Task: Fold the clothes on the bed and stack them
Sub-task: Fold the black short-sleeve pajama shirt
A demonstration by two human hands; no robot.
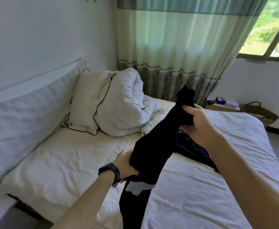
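Gripping garment (153,146) with left hand (127,164) low and right hand (196,123) raised, above bed (201,187). Beyond far corner: basket (259,114), contents hidden.

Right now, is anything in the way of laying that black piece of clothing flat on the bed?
Partly. The left hand and right hand grip the black garment above the bed. Another dark garment lies on the bed under the right hand; left of it the bed looks bare.
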